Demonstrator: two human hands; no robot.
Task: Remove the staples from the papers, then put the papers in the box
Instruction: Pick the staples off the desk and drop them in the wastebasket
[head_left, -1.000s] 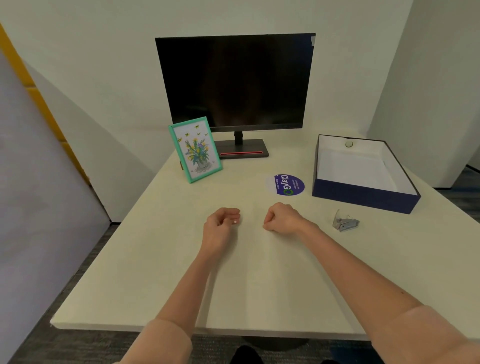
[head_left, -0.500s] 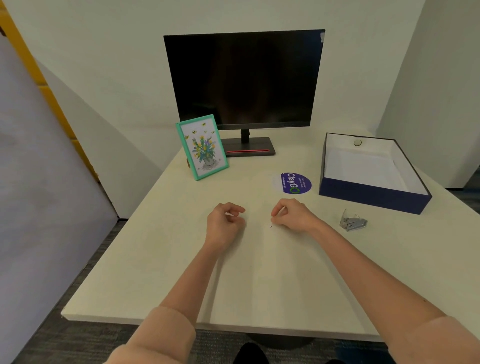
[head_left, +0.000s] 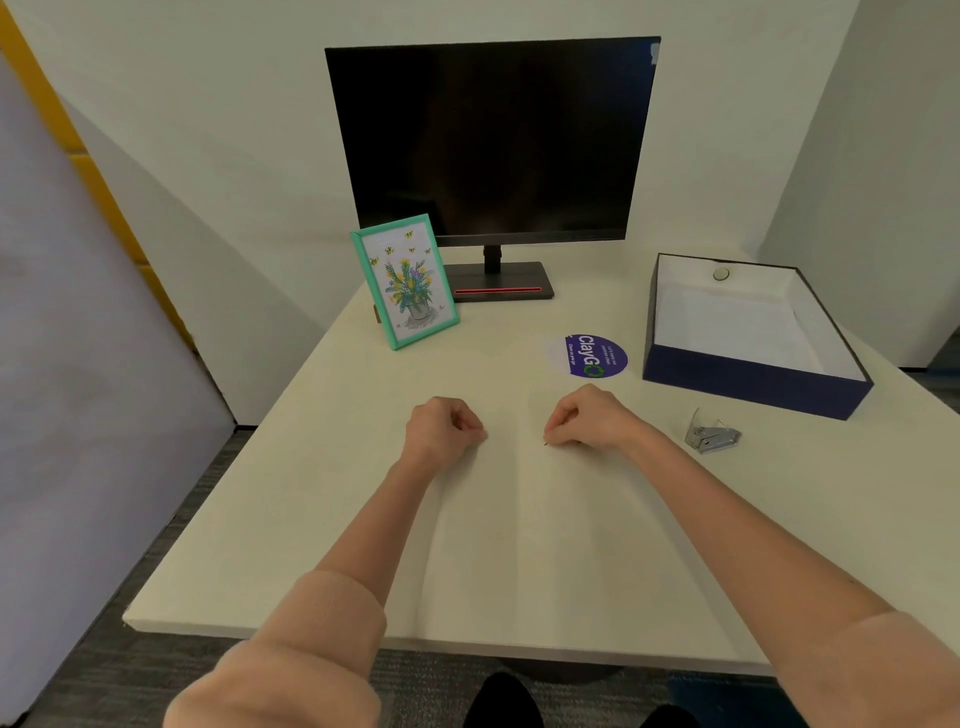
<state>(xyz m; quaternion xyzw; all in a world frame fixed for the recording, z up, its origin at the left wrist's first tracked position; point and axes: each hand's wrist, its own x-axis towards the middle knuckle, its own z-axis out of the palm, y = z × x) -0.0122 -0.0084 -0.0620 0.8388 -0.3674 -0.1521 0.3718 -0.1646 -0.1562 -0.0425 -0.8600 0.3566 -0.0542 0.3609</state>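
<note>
a cream desk (head_left: 519, 545) carries a dark monitor (head_left: 493, 140) at the back, with a green picture frame (head_left: 404, 280) leaning just in front of its left side. a round purple sticker (head_left: 592, 355) lies flat beyond the right hand (head_left: 587, 418). the navy box (head_left: 753, 384) sits open at the far right. its inside is white, and the view is too pale to tell whether sheets lie in it. a metal staple remover (head_left: 711, 434) rests on the desk between the box and the right wrist, touched by nothing. nothing stands between the hands and the box.

the right hand's fingers are curled and pinch a tiny dark sliver, probably a staple (head_left: 545, 444), against the desk. the left hand (head_left: 441, 428) is a loose fist on the desk, thumb against forefinger, with nothing visible in it.

a second ago the two hands sat closer together and no sliver showed. now the gap between them is a little wider, while the box and remover lie as before.
</note>
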